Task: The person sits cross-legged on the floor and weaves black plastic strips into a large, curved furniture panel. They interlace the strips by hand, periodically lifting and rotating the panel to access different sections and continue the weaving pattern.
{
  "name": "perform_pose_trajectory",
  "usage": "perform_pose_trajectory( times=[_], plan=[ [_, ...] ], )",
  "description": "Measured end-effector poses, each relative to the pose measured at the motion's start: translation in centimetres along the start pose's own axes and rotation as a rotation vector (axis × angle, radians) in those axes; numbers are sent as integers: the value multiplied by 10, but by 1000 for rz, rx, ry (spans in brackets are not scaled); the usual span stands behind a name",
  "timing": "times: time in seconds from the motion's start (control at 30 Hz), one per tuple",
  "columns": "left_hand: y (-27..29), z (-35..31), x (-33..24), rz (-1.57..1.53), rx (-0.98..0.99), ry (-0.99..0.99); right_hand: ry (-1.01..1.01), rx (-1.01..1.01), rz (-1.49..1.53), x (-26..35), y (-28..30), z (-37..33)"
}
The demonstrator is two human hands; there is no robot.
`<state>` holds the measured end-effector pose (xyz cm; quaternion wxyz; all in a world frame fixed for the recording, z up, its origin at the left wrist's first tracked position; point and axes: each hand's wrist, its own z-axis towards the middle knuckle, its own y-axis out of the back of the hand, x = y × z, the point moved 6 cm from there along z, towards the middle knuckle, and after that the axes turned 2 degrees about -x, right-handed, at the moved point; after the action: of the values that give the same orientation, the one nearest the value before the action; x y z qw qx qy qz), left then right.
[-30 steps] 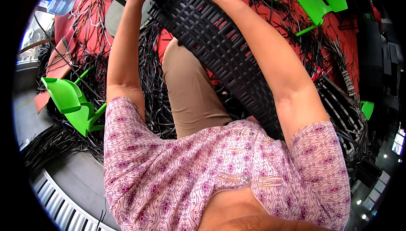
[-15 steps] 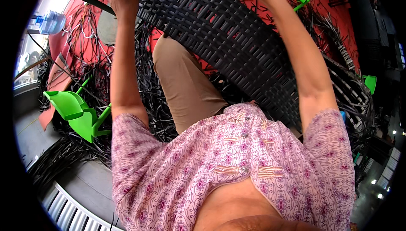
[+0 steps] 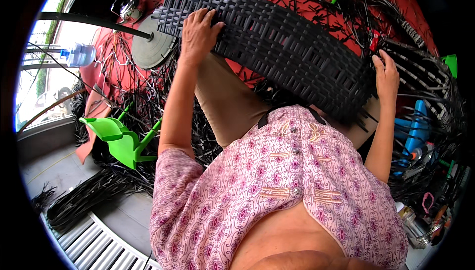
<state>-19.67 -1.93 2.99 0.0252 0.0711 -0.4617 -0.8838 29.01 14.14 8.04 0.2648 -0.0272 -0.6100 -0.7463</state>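
Note:
Across my lap lies a long panel (image 3: 292,42) woven from flat dark strips, slanting from the upper left down to the right. Loose strip ends stick out at both its ends. My left hand (image 3: 200,35) rests on the near edge of the panel toward its left end, fingers laid over the weave and thumb apart. Just beyond the panel's right end is my right hand (image 3: 387,77), its fingers raised and loosely apart, with nothing visible in them. Whether its fingertips touch the panel's edge I cannot tell. My bent leg (image 3: 220,97) shows beneath the weave.
Cut black strips litter the red floor covering (image 3: 242,74). At left are a green plastic chair (image 3: 121,139), a strip bundle (image 3: 94,196), a round grey base (image 3: 153,45), a metal kettle (image 3: 128,10) and a water bottle (image 3: 81,55). A blue object (image 3: 418,126) lies right.
The panel now shows more fully in view, including its left end. My left hand has come nearer, onto the panel's near edge. My right hand has moved from the far side to the right end.

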Motion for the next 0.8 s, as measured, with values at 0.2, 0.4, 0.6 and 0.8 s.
perform_pose_trajectory(
  times=[0.2, 0.4, 0.6, 0.8],
  plan=[
    [-6, 24, -9, -48, -108, 86, -35, -7, 169, -19, -14, -44],
    [-22, 75, 1, -171, 217, -183, 284, -90, 65, 25, 6, -43],
    [-29, 107, 10, -281, 415, -260, 327, -120, 11, 27, -17, -41],
    [-23, 112, 3, -318, 425, -223, 341, -159, -13, 23, -25, -41]
  ],
)
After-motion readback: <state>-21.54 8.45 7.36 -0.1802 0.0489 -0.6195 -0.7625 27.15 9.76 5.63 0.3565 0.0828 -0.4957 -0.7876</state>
